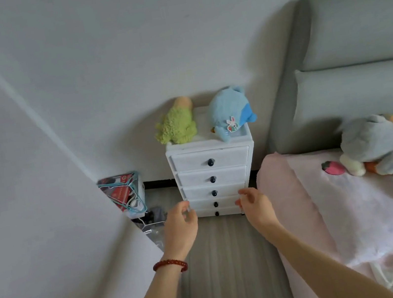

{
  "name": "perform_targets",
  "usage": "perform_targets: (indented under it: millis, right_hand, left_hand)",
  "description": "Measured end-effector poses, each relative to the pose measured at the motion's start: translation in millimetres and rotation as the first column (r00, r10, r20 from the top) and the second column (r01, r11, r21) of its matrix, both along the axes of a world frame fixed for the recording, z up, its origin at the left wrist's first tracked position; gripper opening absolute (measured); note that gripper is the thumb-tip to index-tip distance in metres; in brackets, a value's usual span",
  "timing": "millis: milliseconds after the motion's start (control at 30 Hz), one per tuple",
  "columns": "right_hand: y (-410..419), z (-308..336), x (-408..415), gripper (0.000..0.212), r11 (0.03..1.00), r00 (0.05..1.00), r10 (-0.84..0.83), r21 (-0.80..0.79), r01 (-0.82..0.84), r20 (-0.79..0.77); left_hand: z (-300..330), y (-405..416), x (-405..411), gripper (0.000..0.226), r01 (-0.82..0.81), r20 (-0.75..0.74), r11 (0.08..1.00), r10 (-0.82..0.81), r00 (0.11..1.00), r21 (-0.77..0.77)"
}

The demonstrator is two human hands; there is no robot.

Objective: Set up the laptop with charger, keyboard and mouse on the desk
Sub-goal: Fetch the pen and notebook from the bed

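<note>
**No laptop in view yet**

Laptop, charger, keyboard and mouse are not seen; handling cannot be judged. The left hand [181, 225] and right hand [254, 205], loosely curled and holding nothing, are raised toward the white drawer chest [214, 177] at 12 o'clock.

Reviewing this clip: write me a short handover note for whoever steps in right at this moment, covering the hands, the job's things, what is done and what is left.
Left hand: reaching forward, fingers loosely curled, holding nothing. It wears a red bead bracelet.
Right hand: reaching forward too, relaxed, holding nothing.
Both hands are in front of the lower drawers of a white drawer chest beside the bed; all drawers look closed.
Job's things: no laptop, charger, keyboard, mouse or desk is in view.
Done: nothing that shows here.
Left: find the laptop, charger, keyboard and mouse, perhaps starting with these drawers, then set them all up on the desk.
</note>
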State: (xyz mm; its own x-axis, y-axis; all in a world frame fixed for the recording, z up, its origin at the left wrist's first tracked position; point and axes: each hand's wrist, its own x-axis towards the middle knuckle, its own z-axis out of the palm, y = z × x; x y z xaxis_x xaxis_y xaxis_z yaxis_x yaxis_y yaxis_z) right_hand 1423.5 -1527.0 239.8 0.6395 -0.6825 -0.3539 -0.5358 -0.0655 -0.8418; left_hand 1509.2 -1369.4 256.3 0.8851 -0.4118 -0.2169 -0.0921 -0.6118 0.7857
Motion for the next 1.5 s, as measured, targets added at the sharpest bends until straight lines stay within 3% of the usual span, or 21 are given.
perform_targets:
  millis: [300, 367, 500, 667, 767, 833, 900, 967, 1033, 1100, 1200, 1267, 1300, 1367, 1433, 1500]
  right_hand:
    - [-93, -104, 201, 0.032, 0.959, 0.98, -0.059, 0.261, 0.109, -0.192]
    - [-107, -125, 232, 0.016, 0.917, 0.965, -0.077, 0.362, 0.166, -0.249]
    - [-124, -158, 280, 0.026, 0.754, 0.923, -0.246, 0.54, 0.374, -0.296]
    - [-104, -181, 260, 0.019, 0.869, 0.927, -0.147, 0.403, 0.287, -0.345]
    - [-89, -179, 224, 0.021, 0.867, 0.921, -0.042, 0.444, 0.226, -0.388]
    - [-81, -173, 198, 0.023, 0.885, 0.909, 0.084, 0.45, 0.12, -0.408]
    - [-83, -165, 176, 0.025, 0.912, 0.848, 0.29, 0.398, -0.103, -0.444]
    - [-91, -149, 160, 0.029, 0.857, 0.711, 0.509, 0.366, -0.363, -0.486]
    - [-101, -133, 151, 0.031, 0.794, 0.632, 0.608, 0.371, -0.482, -0.48]
    - [-112, -121, 150, 0.034, 0.823, 0.666, 0.568, 0.307, -0.479, -0.483]
    - [-123, -121, 156, 0.029, 0.949, 0.821, 0.309, 0.096, -0.301, -0.48]
    - [-128, -131, 164, 0.028, 0.97, 0.837, 0.208, -0.002, -0.242, -0.507]
    - [-133, -139, 168, 0.034, 0.967, 0.814, 0.206, -0.016, -0.255, -0.543]
    - [-140, -156, 175, 0.053, 0.97, 0.769, 0.195, 0.003, -0.244, -0.609]
    - [-143, -169, 184, 0.076, 0.987, 0.761, 0.156, 0.062, -0.15, -0.629]
    - [-144, -183, 197, 0.095, 0.995, 0.757, 0.1, 0.079, -0.064, -0.646]
  left_hand:
    - [-79, -93, 138, 0.034, 0.005, 0.017, 0.995, -0.007, 1.0, 0.095]
    - [-95, -108, 158, 0.035, 0.045, 0.032, 0.99, -0.05, 0.998, 0.134]
    - [-125, -135, 196, 0.042, 0.143, 0.157, 0.962, -0.182, 0.971, 0.232]
    - [-142, -156, 218, 0.059, 0.211, 0.255, 0.842, -0.373, 0.892, 0.496]
    - [-152, -155, 218, 0.05, 0.374, 0.124, 0.68, -0.564, 0.816, 0.63]
    - [-160, -146, 211, 0.036, 0.504, -0.017, 0.61, -0.628, 0.778, 0.611]
    - [-162, -136, 202, 0.031, 0.578, -0.112, 0.594, -0.637, 0.763, 0.56]
    - [-162, -125, 191, 0.032, 0.602, -0.173, 0.626, -0.608, 0.775, 0.497]
    - [-162, -116, 183, 0.033, 0.608, -0.207, 0.651, -0.587, 0.783, 0.455]
    - [-161, -113, 181, 0.033, 0.617, -0.213, 0.64, -0.595, 0.775, 0.457]
    - [-160, -115, 186, 0.032, 0.671, -0.281, 0.587, -0.62, 0.732, 0.452]
    - [-163, -120, 194, 0.028, 0.746, -0.388, 0.523, -0.64, 0.663, 0.412]
    - [-166, -124, 199, 0.028, 0.765, -0.451, 0.533, -0.618, 0.644, 0.362]
    - [-173, -132, 206, 0.035, 0.697, -0.486, 0.651, -0.525, 0.699, 0.3]
    - [-183, -143, 211, 0.043, 0.502, -0.284, 0.773, -0.418, 0.863, 0.387]
    - [-195, -159, 215, 0.05, 0.329, -0.106, 0.796, -0.321, 0.941, 0.509]
